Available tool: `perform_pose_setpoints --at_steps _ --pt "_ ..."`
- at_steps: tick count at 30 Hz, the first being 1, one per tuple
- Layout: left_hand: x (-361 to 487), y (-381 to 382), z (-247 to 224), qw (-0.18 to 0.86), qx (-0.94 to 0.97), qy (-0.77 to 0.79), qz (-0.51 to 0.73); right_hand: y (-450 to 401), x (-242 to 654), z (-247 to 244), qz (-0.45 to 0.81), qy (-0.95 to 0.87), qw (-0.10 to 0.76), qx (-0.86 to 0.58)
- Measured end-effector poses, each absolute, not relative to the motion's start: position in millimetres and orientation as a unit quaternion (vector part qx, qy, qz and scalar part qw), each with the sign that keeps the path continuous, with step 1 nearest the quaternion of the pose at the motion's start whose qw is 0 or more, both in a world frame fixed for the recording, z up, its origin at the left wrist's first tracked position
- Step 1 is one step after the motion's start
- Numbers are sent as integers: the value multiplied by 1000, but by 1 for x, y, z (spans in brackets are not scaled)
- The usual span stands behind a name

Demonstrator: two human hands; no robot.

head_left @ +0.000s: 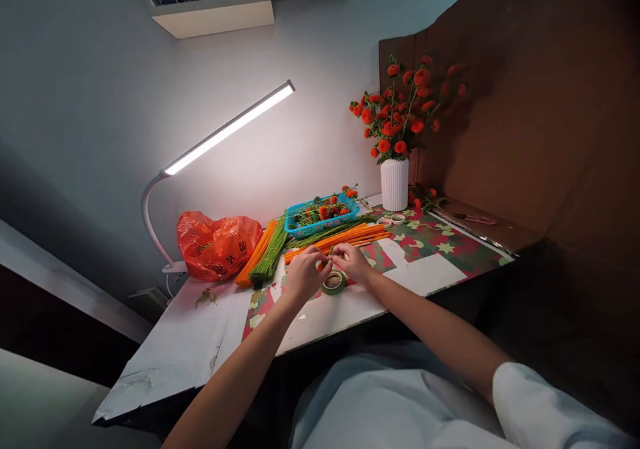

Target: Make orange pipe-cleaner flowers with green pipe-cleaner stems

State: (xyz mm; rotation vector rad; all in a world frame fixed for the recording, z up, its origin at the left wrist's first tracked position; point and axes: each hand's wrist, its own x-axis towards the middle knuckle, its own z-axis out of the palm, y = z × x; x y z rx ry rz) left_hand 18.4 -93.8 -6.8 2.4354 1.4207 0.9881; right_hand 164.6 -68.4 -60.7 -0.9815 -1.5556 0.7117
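My left hand point(305, 272) and my right hand point(353, 265) meet above the front part of the table, fingers pinched close together. Between the fingertips shows a small green fuzzy stem piece point(331, 252), with a bit of orange low by my left fingers; most of it is hidden. Just beneath the hands, a roll of green tape point(334, 282) lies on the table. Behind them is a bundle of orange pipe cleaners point(345, 236), and to the left a bundle of green pipe cleaners point(270, 257).
A blue basket point(289, 224) holds small orange flowers. A white ribbed vase point(395, 186) with orange flowers stands at the back right. A red plastic bag point(215, 246) sits left under a lit lamp point(230, 129). Tape rolls point(399, 219) and a cutter point(475, 219) lie right.
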Motion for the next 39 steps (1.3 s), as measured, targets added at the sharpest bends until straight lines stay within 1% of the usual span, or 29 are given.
perform_pose_setpoints --at_steps 6,15,22,26,33,36,39 --pt "19 -92 -7 101 819 470 313 -70 165 -60 275 -666 544 -430" --pt "3 -73 -12 239 812 441 298 -71 165 -61 271 -688 533 -410" --pt "-2 -66 -16 313 780 449 302 -77 166 -55 270 -713 514 -393" --pt "-5 -63 -15 398 761 418 296 -74 166 -57 285 -711 518 -381" --pt "-16 -59 -16 572 705 352 225 -74 165 -56 336 -713 531 -311" --pt "-19 -56 -20 623 680 328 206 -75 165 -56 366 -716 524 -282" --pt "-21 -54 -23 652 665 309 191 -76 165 -56 391 -720 510 -264"
